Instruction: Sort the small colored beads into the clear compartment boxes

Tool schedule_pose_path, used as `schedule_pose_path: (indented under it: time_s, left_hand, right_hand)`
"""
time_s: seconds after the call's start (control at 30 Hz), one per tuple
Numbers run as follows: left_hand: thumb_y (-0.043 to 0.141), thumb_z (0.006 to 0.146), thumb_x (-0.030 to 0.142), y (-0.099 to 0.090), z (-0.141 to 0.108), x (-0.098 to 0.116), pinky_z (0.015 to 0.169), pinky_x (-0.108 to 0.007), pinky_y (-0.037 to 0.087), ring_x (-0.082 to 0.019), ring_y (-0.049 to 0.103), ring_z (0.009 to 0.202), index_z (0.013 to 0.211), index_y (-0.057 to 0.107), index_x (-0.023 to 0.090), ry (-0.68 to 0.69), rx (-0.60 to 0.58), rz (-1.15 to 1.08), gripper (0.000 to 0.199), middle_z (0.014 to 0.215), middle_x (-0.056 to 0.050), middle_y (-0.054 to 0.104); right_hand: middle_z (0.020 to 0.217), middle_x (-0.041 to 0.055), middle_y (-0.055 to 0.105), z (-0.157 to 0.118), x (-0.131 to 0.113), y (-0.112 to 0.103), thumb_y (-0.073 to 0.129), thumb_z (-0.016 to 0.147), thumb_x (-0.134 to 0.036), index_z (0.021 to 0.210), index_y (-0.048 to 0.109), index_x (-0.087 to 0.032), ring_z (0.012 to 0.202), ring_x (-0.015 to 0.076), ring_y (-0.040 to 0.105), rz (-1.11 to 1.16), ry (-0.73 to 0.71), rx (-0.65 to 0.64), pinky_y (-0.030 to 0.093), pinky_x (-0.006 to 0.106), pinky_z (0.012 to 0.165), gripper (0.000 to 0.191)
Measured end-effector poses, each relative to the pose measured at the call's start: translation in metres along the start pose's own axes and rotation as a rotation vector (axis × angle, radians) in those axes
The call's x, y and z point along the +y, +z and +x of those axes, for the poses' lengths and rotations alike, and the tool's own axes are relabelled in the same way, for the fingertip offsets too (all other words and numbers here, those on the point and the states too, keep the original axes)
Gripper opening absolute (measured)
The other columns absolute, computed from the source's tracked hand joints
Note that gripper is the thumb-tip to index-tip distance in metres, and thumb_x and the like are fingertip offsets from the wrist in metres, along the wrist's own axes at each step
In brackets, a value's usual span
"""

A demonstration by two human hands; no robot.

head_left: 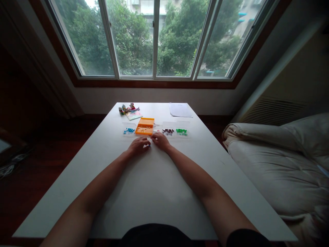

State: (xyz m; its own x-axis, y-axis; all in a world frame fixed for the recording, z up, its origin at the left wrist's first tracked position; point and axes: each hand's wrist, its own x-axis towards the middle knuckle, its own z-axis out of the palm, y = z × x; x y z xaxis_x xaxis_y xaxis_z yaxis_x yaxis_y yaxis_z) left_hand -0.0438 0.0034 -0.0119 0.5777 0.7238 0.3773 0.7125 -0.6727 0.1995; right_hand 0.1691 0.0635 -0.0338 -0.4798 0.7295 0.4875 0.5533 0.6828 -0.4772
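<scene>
My left hand (139,145) rests on the white table with its fingers curled round a small blue piece (149,145). Close beside it, my right hand (159,140) has its fingertips pressed together at the front edge of the open orange box (144,129); whatever they hold is too small to name. Yellowish bits lie in that box. To its left is a clear box with blue pieces (129,130). On the right, clear boxes hold dark brown pieces (168,131) and green pieces (181,131). A few red bits (158,131) show behind my right hand.
Small colourful figurines (126,109) and a patterned card (134,115) sit at the table's back left. White papers (180,110) lie at the back right. Beyond the table (156,192) are a window and, to the right, a cushioned seat (277,168).
</scene>
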Motion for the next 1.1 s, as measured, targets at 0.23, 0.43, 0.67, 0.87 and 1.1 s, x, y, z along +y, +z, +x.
schedule_pose_path:
  time_s: [0.23,0.43,0.67,0.87,1.1]
  left_hand:
    - [0.063,0.086,0.021,-0.001,0.000,0.003,0.082,-0.030,0.048,-0.020,0.063,0.094,0.096,0.073,0.025,0.015,-0.010,-0.020,0.014,0.097,-0.004,0.069]
    - [0.064,0.086,0.023,0.000,0.000,0.006,0.086,-0.032,0.047,-0.021,0.062,0.097,0.097,0.073,0.026,0.005,-0.004,-0.014,0.015,0.099,-0.005,0.069]
    - [0.063,0.086,0.022,0.005,0.002,0.006,0.086,-0.034,0.047,-0.021,0.062,0.094,0.093,0.073,0.025,-0.008,-0.014,-0.006,0.012,0.098,-0.005,0.069]
    - [0.062,0.082,0.016,0.002,0.003,0.012,0.087,-0.035,0.048,-0.023,0.062,0.097,0.091,0.068,0.024,-0.014,0.002,-0.040,0.013,0.101,-0.005,0.068]
    - [0.061,0.081,0.015,0.003,0.000,0.011,0.079,-0.030,0.048,-0.019,0.061,0.087,0.090,0.064,0.023,-0.051,0.035,-0.114,0.013,0.093,-0.003,0.068]
  right_hand:
    - [0.089,0.0043,0.068,-0.001,-0.001,0.000,0.062,0.091,-0.019,0.088,0.072,-0.021,0.089,0.0179,0.057,0.007,-0.007,0.009,0.043,0.029,0.083,0.011]
    - [0.090,0.0044,0.069,0.000,-0.003,-0.001,0.062,0.091,-0.019,0.088,0.072,-0.021,0.090,0.0179,0.058,0.011,0.003,0.000,0.043,0.029,0.083,0.011]
    - [0.091,0.0045,0.069,0.000,-0.003,-0.002,0.062,0.091,-0.019,0.089,0.073,-0.021,0.089,0.0179,0.058,0.004,0.015,-0.016,0.043,0.029,0.083,0.011]
    - [0.091,0.0048,0.069,0.000,-0.006,-0.004,0.062,0.091,-0.019,0.090,0.073,-0.021,0.088,0.0182,0.058,-0.001,0.037,-0.031,0.043,0.029,0.083,0.012]
    - [0.091,0.0046,0.069,0.001,-0.004,-0.003,0.062,0.091,-0.020,0.090,0.073,-0.021,0.088,0.0179,0.057,-0.010,0.044,-0.038,0.043,0.029,0.082,0.012]
